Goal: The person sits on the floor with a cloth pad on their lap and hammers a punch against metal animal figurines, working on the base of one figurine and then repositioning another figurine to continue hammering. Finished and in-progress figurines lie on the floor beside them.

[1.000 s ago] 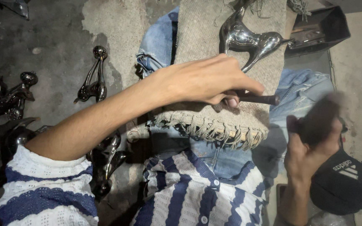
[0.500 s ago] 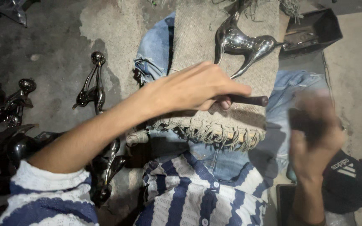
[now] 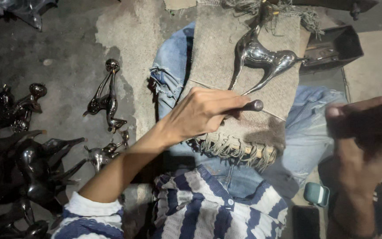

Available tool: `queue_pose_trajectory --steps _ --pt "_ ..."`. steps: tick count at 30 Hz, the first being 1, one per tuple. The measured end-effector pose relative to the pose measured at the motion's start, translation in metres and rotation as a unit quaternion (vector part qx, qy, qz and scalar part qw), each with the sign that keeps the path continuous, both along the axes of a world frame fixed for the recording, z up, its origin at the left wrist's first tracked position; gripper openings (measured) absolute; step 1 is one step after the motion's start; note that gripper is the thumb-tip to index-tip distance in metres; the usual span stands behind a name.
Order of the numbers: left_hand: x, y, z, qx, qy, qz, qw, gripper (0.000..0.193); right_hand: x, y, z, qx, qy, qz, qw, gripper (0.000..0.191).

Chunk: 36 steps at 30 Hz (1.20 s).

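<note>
In the head view we look down on our lap, where a coarse woven cloth [image 3: 248, 84] with a fringed edge covers our jeans. On it lies a shiny metal animal figure [image 3: 261, 57], long-legged, on its side. Our left hand [image 3: 200, 113] reaches across from the left and is closed around one leg of the figure, whose rounded end [image 3: 257, 105] pokes out past our fingers; the body of the figure lies just beyond and above the knuckles. Our right hand [image 3: 359, 132] is raised at the right edge, blurred, curled around something dark that we cannot make out. On the floor to the left lie more dark metal figures [image 3: 107, 99], well apart from the cloth.
</note>
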<state>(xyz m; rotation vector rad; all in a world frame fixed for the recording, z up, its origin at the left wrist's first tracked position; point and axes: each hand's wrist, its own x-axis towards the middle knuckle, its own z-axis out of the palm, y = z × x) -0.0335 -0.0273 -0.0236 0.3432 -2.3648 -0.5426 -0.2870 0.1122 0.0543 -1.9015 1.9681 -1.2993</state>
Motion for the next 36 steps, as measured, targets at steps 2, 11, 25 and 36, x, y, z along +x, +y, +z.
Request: queue_pose_trajectory --steps 2,11,25,36 --pt "0.001 0.0 -0.005 -0.036 0.011 0.018 0.999 0.037 -0.002 0.001 0.002 0.037 0.156 0.007 0.987 0.051" --pt "0.005 0.009 0.007 0.033 0.017 0.041 0.998 0.042 -0.015 0.018 -0.02 -0.023 -0.044 0.027 0.998 0.024" --pt "-0.014 -0.007 0.017 -0.033 -0.046 -0.069 0.996 0.045 0.031 0.008 -0.003 -0.037 0.131 -0.112 0.984 0.061" --pt "-0.002 -0.027 0.039 0.184 -0.045 -0.047 0.981 0.015 0.01 0.046 -0.106 -0.109 -0.318 -0.078 0.939 0.044"
